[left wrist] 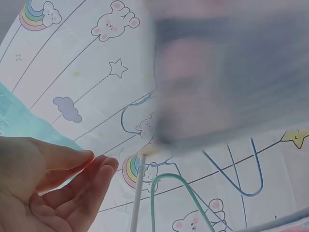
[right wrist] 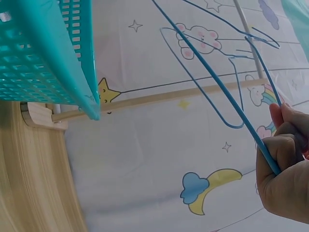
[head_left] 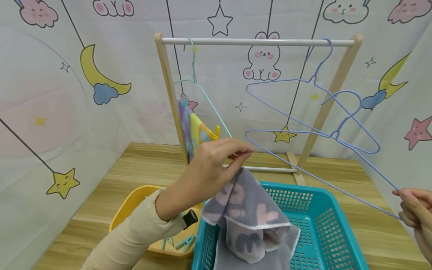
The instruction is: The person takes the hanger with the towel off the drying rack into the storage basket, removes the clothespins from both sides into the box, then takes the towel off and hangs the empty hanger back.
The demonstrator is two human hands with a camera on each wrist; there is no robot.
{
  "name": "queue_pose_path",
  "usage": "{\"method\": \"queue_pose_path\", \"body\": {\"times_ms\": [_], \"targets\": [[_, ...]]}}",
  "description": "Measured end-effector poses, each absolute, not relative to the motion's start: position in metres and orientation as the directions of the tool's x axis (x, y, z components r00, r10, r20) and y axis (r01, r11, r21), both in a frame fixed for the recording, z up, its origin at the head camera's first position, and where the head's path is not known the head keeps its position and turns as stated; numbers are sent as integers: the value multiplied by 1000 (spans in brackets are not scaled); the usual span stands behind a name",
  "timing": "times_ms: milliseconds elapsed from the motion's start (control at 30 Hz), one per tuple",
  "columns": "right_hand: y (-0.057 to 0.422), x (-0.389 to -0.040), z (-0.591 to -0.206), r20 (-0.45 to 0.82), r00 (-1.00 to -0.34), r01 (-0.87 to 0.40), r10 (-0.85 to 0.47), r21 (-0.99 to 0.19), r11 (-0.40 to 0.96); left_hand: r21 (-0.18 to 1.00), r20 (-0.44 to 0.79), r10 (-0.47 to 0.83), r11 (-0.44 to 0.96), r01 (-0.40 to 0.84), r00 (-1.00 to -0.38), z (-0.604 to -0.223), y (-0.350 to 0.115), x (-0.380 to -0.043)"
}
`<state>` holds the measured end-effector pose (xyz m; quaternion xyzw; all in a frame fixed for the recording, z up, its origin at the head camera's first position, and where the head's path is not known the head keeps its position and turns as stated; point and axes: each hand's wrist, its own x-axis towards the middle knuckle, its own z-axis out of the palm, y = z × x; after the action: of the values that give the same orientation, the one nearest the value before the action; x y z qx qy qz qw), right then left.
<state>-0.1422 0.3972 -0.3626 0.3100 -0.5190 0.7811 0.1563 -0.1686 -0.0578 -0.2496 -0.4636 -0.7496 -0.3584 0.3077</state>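
Note:
My left hand point(head_left: 212, 161) is over the teal basket point(head_left: 322, 195), thumb and fingertips close together. A grey washcloth point(head_left: 249, 206) with pink patterns drops in folds below those fingers into the basket. In the left wrist view the washcloth point(left wrist: 231, 72) is a blur apart from the fingertips, with nothing between them. My right hand point(head_left: 418, 210) grips a blue clothes hanger point(head_left: 337, 132) by one lower corner, holding it out with the hook upward. Behind it, a second blue hanger point(head_left: 314, 77) hangs on the rack's rod point(head_left: 236, 41).
A mint hanger point(head_left: 194, 73) hangs at the rod's left, bearing a colourful cloth point(head_left: 189, 125) with a yellow clothespin point(head_left: 216, 133). The yellow bin point(head_left: 126, 200) holds several mint clothespins point(head_left: 185, 243) left of the basket. Wooden posts point(head_left: 172, 97) frame the rack.

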Motion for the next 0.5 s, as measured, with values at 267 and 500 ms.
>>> {"method": "queue_pose_path", "body": {"times_ms": [267,500], "targets": [[393,-144,-362,674,-732,-574,-100,-689,-443,210,791,466,404,890,-398,-253,-62,-173],[386,-147,-359,699,-704,-570,-125,-661,-488,198,797,429,481,854,-426,-255,-70,-176]]}}
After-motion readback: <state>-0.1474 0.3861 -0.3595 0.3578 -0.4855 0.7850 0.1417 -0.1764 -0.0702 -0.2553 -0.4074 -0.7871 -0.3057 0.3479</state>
